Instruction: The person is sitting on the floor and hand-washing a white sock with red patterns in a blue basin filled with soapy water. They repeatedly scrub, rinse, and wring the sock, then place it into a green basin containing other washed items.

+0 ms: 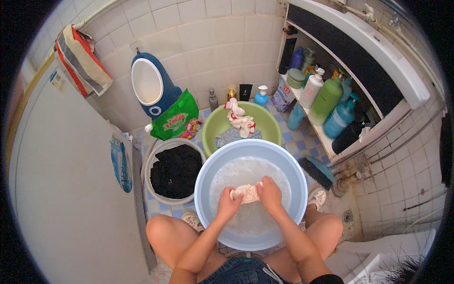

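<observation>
The small white cloth [247, 193] lies bunched crosswise between the two hands, just above the soapy water in the pale blue basin [203, 180]; the left hand [229, 202] and right hand [268, 191] each clench one end, equally near.

Both forearms reach up from six o'clock; the left hand [229, 204] and right hand [269, 193] meet at centre, fingers curled shut, knuckles up.
</observation>
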A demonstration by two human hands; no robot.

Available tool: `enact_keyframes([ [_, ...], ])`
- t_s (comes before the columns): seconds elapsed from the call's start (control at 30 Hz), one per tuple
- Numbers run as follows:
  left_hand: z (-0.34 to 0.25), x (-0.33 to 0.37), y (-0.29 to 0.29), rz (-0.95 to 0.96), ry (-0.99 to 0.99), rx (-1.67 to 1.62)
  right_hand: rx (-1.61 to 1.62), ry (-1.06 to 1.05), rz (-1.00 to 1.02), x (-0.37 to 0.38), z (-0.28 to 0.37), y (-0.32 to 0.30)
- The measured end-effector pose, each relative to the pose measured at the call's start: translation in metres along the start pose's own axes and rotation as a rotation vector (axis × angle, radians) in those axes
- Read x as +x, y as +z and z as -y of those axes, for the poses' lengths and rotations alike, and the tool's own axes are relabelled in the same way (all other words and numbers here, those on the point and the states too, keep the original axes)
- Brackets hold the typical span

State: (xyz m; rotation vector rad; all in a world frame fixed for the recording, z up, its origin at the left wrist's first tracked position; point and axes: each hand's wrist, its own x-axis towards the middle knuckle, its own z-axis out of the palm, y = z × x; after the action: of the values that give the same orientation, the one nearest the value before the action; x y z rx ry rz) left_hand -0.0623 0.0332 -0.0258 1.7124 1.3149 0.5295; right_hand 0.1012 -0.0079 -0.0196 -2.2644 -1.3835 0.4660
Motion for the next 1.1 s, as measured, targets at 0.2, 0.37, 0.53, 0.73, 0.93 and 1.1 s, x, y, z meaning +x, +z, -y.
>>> enact_keyframes([
  [0.2,0.025,-0.018,0.012,0.077,0.246,0.618,-0.384,-0.45,-0.03,-0.026,-0.016,0.027],
  [0.37,0.021,-0.021,0.005,0.21,0.199,0.83,-0.492,-0.207,0.376,-0.018,-0.005,0.022],
  [0.53,0.009,-0.017,-0.002,0.216,0.087,0.757,-0.328,-0.371,-0.045,-0.024,-0.005,0.018],
  [0.73,0.011,-0.02,0.003,0.104,0.238,0.664,-0.387,-0.351,0.255,-0.023,-0.004,0.021],
  [0.93,0.027,-0.006,0.009,0.121,0.193,0.397,0.177,-0.396,0.159,-0.02,0.03,-0.025],
  [1.1,0.01,0.015,-0.001,0.317,-0.004,0.001,0.757,-0.051,0.064,0.006,-0.024,0.009],
])
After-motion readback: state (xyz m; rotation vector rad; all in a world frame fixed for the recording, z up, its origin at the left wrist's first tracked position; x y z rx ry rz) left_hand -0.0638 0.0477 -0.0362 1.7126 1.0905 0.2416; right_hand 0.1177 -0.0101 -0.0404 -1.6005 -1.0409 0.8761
